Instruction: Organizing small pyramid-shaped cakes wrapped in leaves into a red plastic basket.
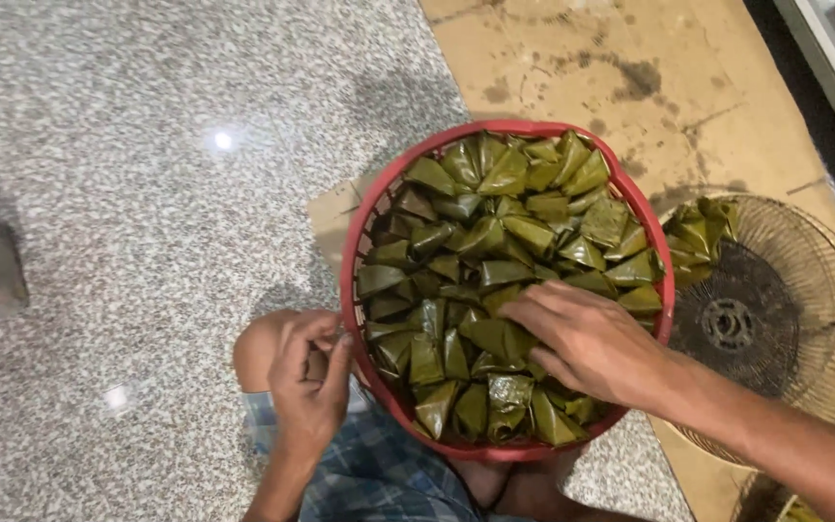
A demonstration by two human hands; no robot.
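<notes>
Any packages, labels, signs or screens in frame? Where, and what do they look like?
No labels, signs or screens.
Leaf parcels: folded green, roughly triangular, packed tight in the red round basket; right hand rests on them.
More parcels: small green pile on the wire fan guard, right of the basket.
Left hand: at the basket's left rim, over the knee.

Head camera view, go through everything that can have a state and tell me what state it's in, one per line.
Round red plastic basket: upright, full.
Green leaf-wrapped triangular parcels: folded shut, packed in layers.
Right hand: palm down on the parcels, fingers spread.
Left hand: against the basket rim, fingers curled.
Round wire fan grille: lying flat, some parcels on its left edge.
</notes>
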